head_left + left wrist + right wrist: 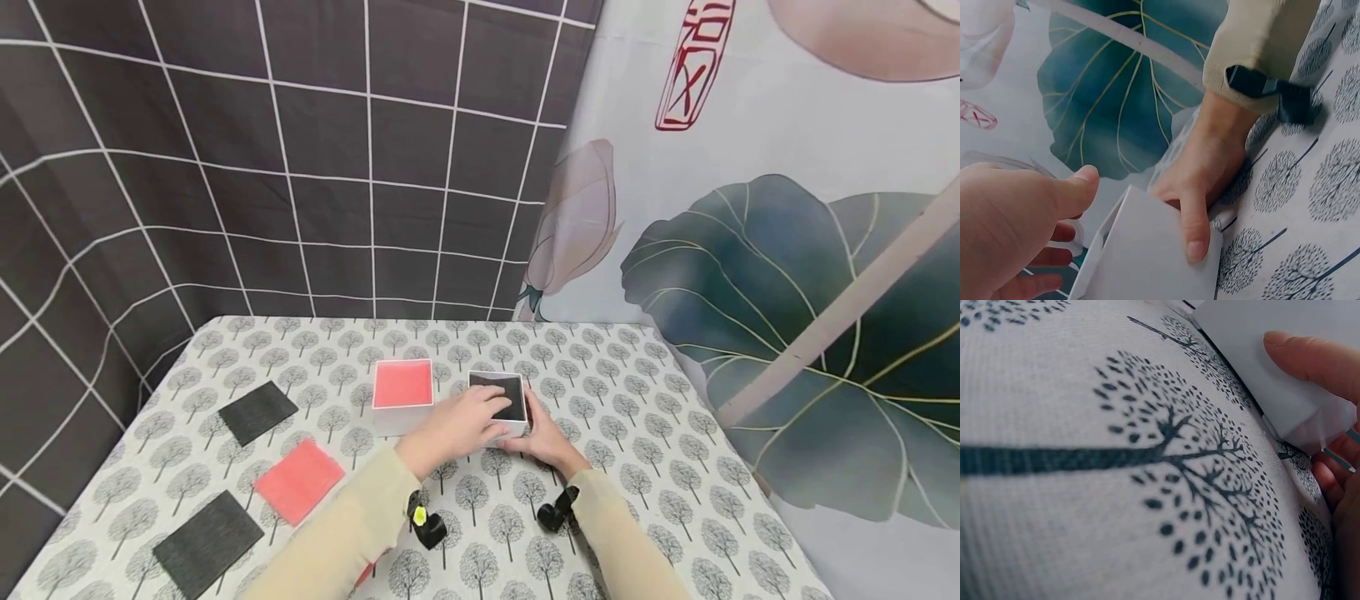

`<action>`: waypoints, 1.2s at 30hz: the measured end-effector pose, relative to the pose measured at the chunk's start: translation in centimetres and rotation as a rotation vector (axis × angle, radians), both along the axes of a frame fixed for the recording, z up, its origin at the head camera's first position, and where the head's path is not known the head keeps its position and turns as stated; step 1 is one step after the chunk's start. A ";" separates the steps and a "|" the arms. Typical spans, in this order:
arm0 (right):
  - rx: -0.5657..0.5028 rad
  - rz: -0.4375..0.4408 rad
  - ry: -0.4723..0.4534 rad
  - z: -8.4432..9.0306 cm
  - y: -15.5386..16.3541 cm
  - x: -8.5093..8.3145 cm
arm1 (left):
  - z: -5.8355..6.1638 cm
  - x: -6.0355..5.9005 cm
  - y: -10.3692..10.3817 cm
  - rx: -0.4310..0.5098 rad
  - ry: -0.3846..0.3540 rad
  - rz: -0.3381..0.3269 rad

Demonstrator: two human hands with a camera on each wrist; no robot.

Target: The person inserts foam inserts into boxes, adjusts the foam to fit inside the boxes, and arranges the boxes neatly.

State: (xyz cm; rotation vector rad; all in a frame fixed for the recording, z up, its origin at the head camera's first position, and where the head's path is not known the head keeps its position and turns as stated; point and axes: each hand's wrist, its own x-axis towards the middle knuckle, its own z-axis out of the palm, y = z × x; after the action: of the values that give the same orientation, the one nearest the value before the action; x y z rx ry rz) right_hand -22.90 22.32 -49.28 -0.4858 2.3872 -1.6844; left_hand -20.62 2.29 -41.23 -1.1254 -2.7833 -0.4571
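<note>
A small white box with a black sheet in its top stands on the table before both hands. My right hand grips its right side, the thumb lying along the near wall. Over the box's left part reaches my left hand, its fingers extended above the black sheet; whether they touch it I cannot tell. In the left wrist view the left thumb is straight and the other fingers are slightly bent, pinching nothing visible. Left of this box stands another white box with a red sheet in its top.
On the left of the tree-print tablecloth lie a black sheet, a red sheet and another black sheet. A bit of red shows beside the left sleeve. Behind the table hangs a dark grid curtain.
</note>
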 end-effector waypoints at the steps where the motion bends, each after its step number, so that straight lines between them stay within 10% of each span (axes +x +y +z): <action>1: -0.002 0.000 -0.001 0.0 0.0 0.0 | 0.0 0.2 -0.1 0.008 0.001 -0.004; 25: 0.009 -0.047 -0.002 0.2 -0.1 0.0 | -1.5 4.5 -6.3 0.186 0.052 0.135; 36: 0.023 -0.054 -0.005 0.1 -0.1 0.1 | -2.5 6.9 -9.6 0.338 -0.120 0.286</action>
State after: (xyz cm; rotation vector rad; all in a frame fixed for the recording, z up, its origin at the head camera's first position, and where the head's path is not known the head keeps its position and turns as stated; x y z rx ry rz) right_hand -22.80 22.22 -49.18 -0.4160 2.4343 -1.6765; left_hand -13.76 -7.32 -43.75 -0.6365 -2.7568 -0.9402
